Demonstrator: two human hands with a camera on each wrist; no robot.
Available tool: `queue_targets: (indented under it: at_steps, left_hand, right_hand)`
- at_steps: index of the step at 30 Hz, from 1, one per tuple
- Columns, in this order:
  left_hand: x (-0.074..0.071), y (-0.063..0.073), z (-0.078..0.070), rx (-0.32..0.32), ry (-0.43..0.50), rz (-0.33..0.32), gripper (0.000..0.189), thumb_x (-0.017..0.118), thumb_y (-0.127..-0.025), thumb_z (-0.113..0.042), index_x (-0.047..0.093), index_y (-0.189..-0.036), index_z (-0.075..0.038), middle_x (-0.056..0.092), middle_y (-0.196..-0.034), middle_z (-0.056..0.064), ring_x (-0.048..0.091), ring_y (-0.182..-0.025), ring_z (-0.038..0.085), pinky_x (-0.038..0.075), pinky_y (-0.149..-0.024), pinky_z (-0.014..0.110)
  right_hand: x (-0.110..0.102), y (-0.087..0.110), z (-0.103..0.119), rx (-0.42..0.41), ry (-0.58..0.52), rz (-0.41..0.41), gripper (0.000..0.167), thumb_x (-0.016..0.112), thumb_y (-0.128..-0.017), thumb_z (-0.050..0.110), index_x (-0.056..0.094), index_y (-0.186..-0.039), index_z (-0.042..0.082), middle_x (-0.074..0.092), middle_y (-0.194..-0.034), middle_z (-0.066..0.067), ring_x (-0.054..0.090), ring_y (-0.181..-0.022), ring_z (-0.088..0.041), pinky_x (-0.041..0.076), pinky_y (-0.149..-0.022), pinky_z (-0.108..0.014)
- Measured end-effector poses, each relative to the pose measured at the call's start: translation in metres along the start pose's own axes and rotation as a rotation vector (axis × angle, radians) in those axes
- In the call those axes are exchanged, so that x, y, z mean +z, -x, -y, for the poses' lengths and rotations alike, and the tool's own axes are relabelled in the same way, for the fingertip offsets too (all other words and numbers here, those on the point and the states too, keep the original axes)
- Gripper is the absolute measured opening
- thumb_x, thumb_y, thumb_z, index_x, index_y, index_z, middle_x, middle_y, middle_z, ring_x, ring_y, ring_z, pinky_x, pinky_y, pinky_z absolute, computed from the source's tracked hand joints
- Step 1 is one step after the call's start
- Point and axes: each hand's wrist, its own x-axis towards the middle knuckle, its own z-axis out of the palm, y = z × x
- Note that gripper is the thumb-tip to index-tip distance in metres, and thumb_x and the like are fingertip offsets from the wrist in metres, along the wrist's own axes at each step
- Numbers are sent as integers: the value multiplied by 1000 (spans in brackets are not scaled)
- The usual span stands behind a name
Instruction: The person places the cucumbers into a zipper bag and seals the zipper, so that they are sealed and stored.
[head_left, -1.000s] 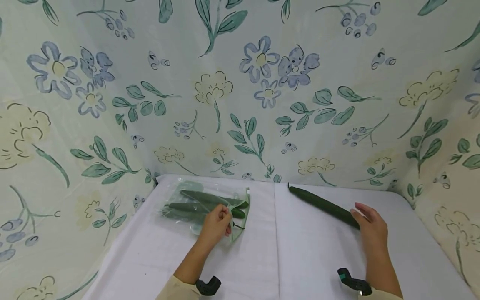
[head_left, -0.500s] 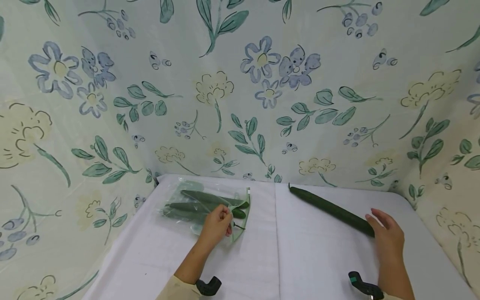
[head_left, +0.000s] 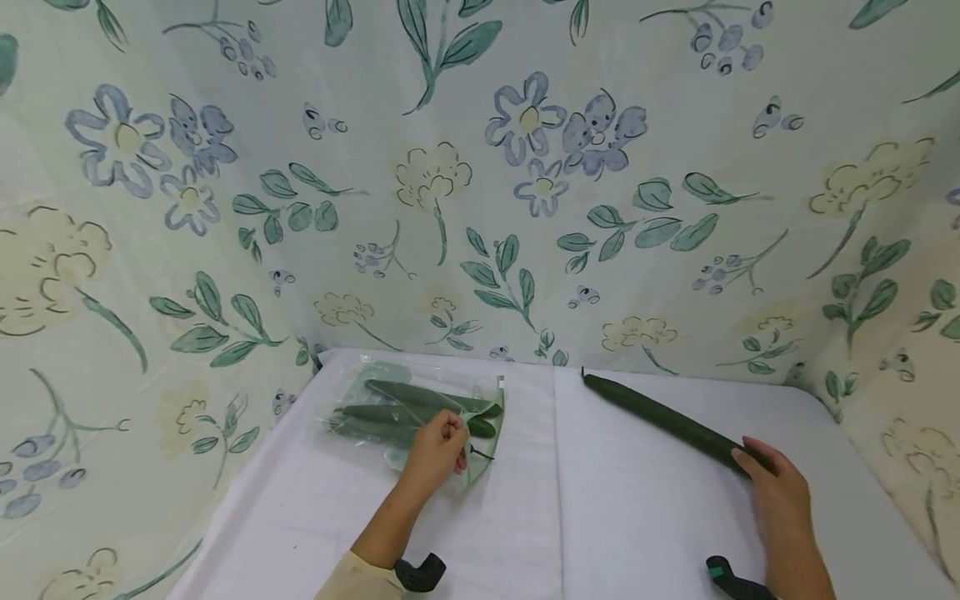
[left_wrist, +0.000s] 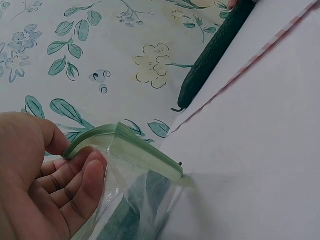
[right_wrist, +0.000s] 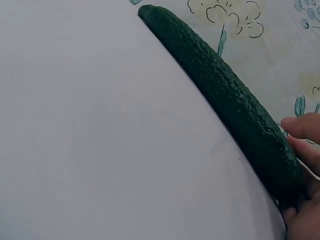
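On the right half of the white tablecloth (head_left: 637,508), past the seam (head_left: 558,467) from the bag: one loose cucumber (head_left: 660,417), dark green, whole, laid slantwise, its stem end far and leftward, its blunt end near and rightward. Your right hand (head_left: 782,492), the nearer of the two: thumb and fingers curved about that blunt end, the cucumber's length running away from the palm; how firmly they hold, you cannot tell. Your left hand (head_left: 437,450), well apart from the loose cucumber: finger and thumb pinching the green rim (left_wrist: 145,149) of a clear plastic bag (head_left: 386,372). Within the bag: several bagged cucumbers (head_left: 408,393), count uncertain through the film, lying roughly left to right, one dark stem (head_left: 482,454) showing beside your left hand. Relation of note: the rimmed side of the bag faces right, towards your loose cucumber, yet that cucumber's long axis, carried on from its stem end, passes beyond the bag's far side rather than into the rim. Whether the rim's lips stand parted, you cannot tell.
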Motion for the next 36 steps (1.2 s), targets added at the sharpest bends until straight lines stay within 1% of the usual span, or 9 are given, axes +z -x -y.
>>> queue_targets:
  at_steps: [2, 4, 6, 9, 14, 19, 24, 30, 36]
  left_hand:
    - [1, 0, 0, -4, 0, 0, 9, 55, -97, -9, 58, -101, -2, 62, -70, 10, 60, -52, 16, 56, -49, 27]
    - [2, 0, 0, -12, 0, 3, 9, 55, -97, -10, 58, -101, -3, 60, -69, 7, 61, -52, 16, 56, -49, 26]
    - [3, 0, 0, -14, 4, 9, 9, 55, -98, -11, 58, -102, -3, 60, -69, 5, 61, -53, 16, 57, -50, 27]
    - [3, 0, -1, -10, 7, 25, 11, 54, -99, -12, 58, -103, -3, 61, -71, 6, 61, -54, 16, 57, -50, 28]
    - [3, 1, -2, -5, 10, 40, 11, 52, -100, -14, 57, -104, -4, 61, -72, 8, 62, -55, 16, 58, -51, 29]
    - [3, 2, -2, -6, 9, 44, 13, 51, -101, -15, 57, -104, -4, 61, -72, 7, 62, -55, 18, 58, -52, 31]
    - [2, 1, -2, -10, 6, 44, 17, 51, -101, -15, 57, -107, 0, 60, -71, 4, 61, -55, 17, 57, -51, 30]
    - [1, 2, -2, -17, 10, 49, 19, 51, -102, -15, 57, -108, 1, 59, -71, 4, 61, -55, 17, 57, -52, 30]
    - [0, 2, -3, -16, 7, 44, 19, 51, -101, -14, 58, -108, 2, 58, -70, 4, 60, -55, 18, 57, -51, 30]
  right_hand:
    - [-2, -2, -2, -24, 85, 16, 68, 68, -92, 52, 46, -152, 30, 22, -169, 0, 16, -158, -28, 16, -130, -47]
    - [-4, -4, -4, -47, 174, 32, 72, 67, -92, 54, 42, -154, 28, 13, -171, -7, 10, -158, -38, 13, -129, -56]
    - [-6, -6, -6, -62, 236, 45, 75, 66, -92, 54, 40, -156, 25, 12, -170, -13, 10, -156, -44, 13, -126, -62]
    - [-7, -7, -7, -82, 305, 48, 76, 64, -94, 52, 36, -157, 19, 15, -169, -18, 14, -154, -48, 16, -123, -66]
    - [-5, -6, -7, -122, 359, 62, 79, 62, -95, 54, 34, -158, 15, 17, -167, -22, 16, -152, -51, 17, -121, -69]
    - [-5, -5, -10, -211, 447, 107, 83, 59, -95, 59, 31, -158, 13, 20, -164, -29, 18, -148, -56, 20, -116, -73]
    - [-5, -4, -12, -284, 501, 136, 82, 58, -96, 59, 32, -158, 13, 22, -162, -33, 19, -146, -60, 22, -113, -76]
    - [-3, -6, -17, -363, 511, 138, 76, 55, -99, 55, 37, -155, 7, 28, -156, -37, 24, -142, -62, 23, -110, -77]
    - [1, -4, -18, -400, 530, 134, 72, 51, -101, 53, 37, -154, 6, 32, -152, -36, 29, -138, -61, 26, -108, -77]
